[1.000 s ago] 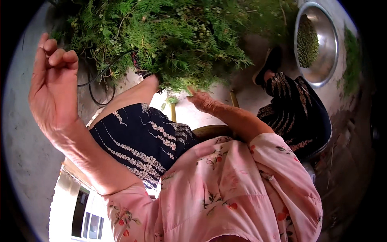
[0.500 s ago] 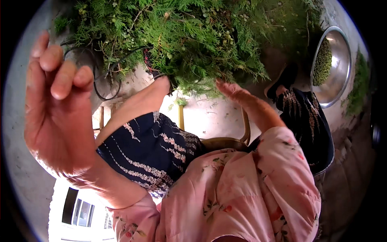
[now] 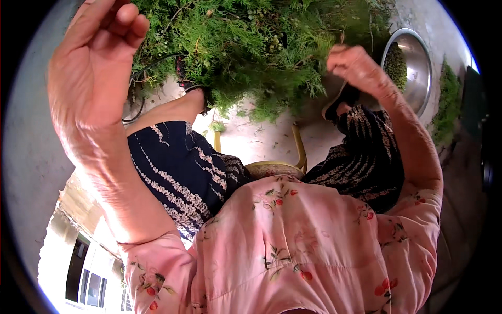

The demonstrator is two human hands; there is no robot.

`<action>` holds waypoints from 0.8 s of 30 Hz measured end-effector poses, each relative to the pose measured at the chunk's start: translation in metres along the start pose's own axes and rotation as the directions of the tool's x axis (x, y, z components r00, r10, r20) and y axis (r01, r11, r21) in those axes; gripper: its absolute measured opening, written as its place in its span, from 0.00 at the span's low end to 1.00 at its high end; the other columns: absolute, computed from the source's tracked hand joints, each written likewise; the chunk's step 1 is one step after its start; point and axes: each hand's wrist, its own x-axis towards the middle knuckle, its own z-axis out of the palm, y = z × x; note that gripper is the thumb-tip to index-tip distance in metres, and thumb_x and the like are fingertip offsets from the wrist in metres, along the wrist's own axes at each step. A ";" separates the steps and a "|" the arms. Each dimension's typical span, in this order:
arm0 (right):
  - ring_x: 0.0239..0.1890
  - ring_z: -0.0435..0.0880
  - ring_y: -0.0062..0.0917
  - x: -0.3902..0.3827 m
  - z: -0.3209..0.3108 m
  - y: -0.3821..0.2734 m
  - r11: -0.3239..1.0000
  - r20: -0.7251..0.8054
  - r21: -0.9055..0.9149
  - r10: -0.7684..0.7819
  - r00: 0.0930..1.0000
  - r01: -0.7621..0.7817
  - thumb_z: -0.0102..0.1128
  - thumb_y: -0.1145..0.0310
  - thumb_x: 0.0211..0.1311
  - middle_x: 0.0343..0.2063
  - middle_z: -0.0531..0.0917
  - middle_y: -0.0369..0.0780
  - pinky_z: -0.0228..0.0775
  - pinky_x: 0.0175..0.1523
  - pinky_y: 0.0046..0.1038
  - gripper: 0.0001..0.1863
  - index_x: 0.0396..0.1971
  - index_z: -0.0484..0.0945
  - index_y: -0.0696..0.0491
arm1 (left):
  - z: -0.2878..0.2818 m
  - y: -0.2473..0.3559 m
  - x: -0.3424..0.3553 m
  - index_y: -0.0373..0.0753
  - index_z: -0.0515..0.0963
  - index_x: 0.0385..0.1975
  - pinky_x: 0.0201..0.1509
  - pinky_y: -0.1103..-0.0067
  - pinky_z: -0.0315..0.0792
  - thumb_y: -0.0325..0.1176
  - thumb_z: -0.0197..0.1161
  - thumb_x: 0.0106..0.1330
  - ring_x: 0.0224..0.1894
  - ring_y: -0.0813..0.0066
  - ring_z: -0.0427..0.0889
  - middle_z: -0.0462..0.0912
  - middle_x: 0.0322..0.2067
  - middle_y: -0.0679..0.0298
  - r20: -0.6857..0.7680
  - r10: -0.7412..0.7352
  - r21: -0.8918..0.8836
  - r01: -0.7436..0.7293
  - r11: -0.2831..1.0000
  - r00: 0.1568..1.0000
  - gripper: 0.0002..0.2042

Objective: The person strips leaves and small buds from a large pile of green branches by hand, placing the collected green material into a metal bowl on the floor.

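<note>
A large heap of green conifer branches (image 3: 246,47) with small round cones lies on the ground before me. My left hand (image 3: 99,68) is raised at the left of the heap, palm showing, fingers loosely bent and apart, with nothing visible in them. Over the heap's right side is my right hand (image 3: 358,68), its fingers curled together. A thin brownish stem seems to stick up by those fingers, but blur hides what they hold. Beside this hand stands a steel bowl (image 3: 418,68) containing a pile of small green cones (image 3: 396,65).
Between my knees the front of a stool (image 3: 274,168) shows, its yellowish legs on the pale floor. A dark cable (image 3: 137,112) loops by my left foot. More green sprigs (image 3: 447,104) lie right of the bowl. A building with windows (image 3: 89,277) appears at lower left.
My right hand has moved from the heap's near edge up and right toward the bowl, its fingers now curled. My left hand has risen and shifted slightly right.
</note>
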 end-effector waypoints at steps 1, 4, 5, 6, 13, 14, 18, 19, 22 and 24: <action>0.26 0.74 0.22 0.003 -0.020 -0.010 0.998 -0.047 -0.055 -0.037 0.998 0.034 0.56 0.85 0.46 0.22 0.72 0.36 0.66 0.30 0.23 0.06 0.23 0.71 0.59 | 0.006 -0.003 -0.003 0.33 0.69 0.46 0.32 0.84 0.66 0.27 0.56 0.62 0.25 0.83 0.70 0.75 0.29 0.67 -0.056 0.037 0.032 -0.036 0.999 0.998 0.13; 0.26 0.73 0.23 0.007 -0.061 -0.040 0.981 -0.138 -0.196 -0.031 0.990 0.003 0.57 0.85 0.47 0.23 0.70 0.37 0.64 0.31 0.23 0.06 0.24 0.71 0.58 | 0.025 -0.006 -0.008 0.34 0.71 0.44 0.30 0.85 0.67 0.28 0.57 0.61 0.23 0.84 0.70 0.75 0.28 0.69 -0.114 0.073 0.097 -0.062 0.993 0.991 0.12; 0.26 0.72 0.23 0.008 -0.067 -0.048 0.958 -0.154 -0.285 -0.089 0.984 0.042 0.58 0.83 0.48 0.23 0.71 0.37 0.63 0.32 0.23 0.07 0.26 0.72 0.58 | 0.029 -0.006 -0.008 0.34 0.72 0.43 0.30 0.85 0.67 0.27 0.57 0.61 0.23 0.84 0.71 0.76 0.28 0.68 -0.096 0.072 0.115 -0.060 0.992 0.993 0.11; 0.26 0.72 0.22 0.009 -0.073 -0.055 0.962 -0.154 -0.267 -0.099 0.983 0.055 0.58 0.82 0.49 0.24 0.71 0.37 0.63 0.32 0.22 0.06 0.28 0.72 0.58 | 0.033 -0.006 -0.009 0.34 0.73 0.41 0.30 0.86 0.68 0.27 0.57 0.61 0.23 0.83 0.71 0.76 0.27 0.67 -0.077 0.070 0.133 -0.059 0.989 0.995 0.10; 0.25 0.74 0.13 0.006 -0.083 -0.108 0.944 -0.310 0.327 0.153 0.938 -0.046 0.54 0.69 0.61 0.32 0.79 0.33 0.67 0.29 0.17 0.08 0.38 0.77 0.54 | 0.044 -0.016 -0.004 0.33 0.74 0.45 0.40 0.82 0.68 0.27 0.53 0.64 0.31 0.82 0.74 0.79 0.33 0.64 0.353 -0.086 0.447 -0.087 0.890 0.932 0.11; 0.26 0.76 0.15 0.007 -0.080 -0.117 0.929 -0.410 0.370 0.131 0.903 0.033 0.50 0.66 0.63 0.34 0.80 0.37 0.68 0.28 0.16 0.12 0.43 0.75 0.55 | 0.046 -0.020 -0.006 0.36 0.77 0.42 0.39 0.83 0.69 0.28 0.55 0.62 0.31 0.83 0.75 0.81 0.31 0.66 0.392 -0.100 0.474 -0.107 0.874 0.915 0.10; 0.26 0.76 0.18 0.007 -0.078 -0.147 0.604 -0.362 0.793 0.360 0.860 0.081 0.44 0.64 0.67 0.36 0.79 0.40 0.64 0.24 0.15 0.15 0.49 0.69 0.55 | 0.058 -0.035 -0.008 0.39 0.78 0.39 0.34 0.87 0.68 0.25 0.56 0.58 0.31 0.85 0.75 0.81 0.31 0.69 0.417 -0.120 0.576 -0.160 0.802 0.901 0.10; 0.24 0.74 0.18 0.007 -0.078 -0.153 0.531 -0.365 0.838 0.378 0.851 0.124 0.44 0.64 0.67 0.33 0.79 0.40 0.62 0.23 0.15 0.16 0.49 0.70 0.55 | 0.060 -0.036 -0.008 0.38 0.78 0.39 0.33 0.87 0.68 0.24 0.56 0.58 0.31 0.85 0.75 0.81 0.31 0.69 0.419 -0.141 0.600 -0.157 0.784 0.897 0.10; 0.21 0.71 0.19 0.003 -0.078 -0.166 0.449 -0.381 0.869 0.344 0.858 0.205 0.44 0.61 0.67 0.32 0.79 0.40 0.61 0.23 0.15 0.17 0.47 0.71 0.55 | 0.067 -0.035 -0.009 0.37 0.76 0.42 0.36 0.85 0.70 0.24 0.56 0.58 0.32 0.83 0.75 0.80 0.35 0.68 0.355 -0.137 0.586 -0.105 0.804 0.925 0.12; 0.21 0.72 0.19 0.001 -0.078 -0.171 0.410 -0.364 0.887 0.337 0.868 0.213 0.44 0.59 0.67 0.32 0.79 0.41 0.61 0.22 0.16 0.18 0.48 0.70 0.56 | 0.071 -0.035 -0.013 0.40 0.76 0.43 0.51 0.79 0.68 0.27 0.59 0.58 0.44 0.74 0.76 0.79 0.40 0.64 0.467 -0.032 0.590 -0.283 0.756 0.884 0.12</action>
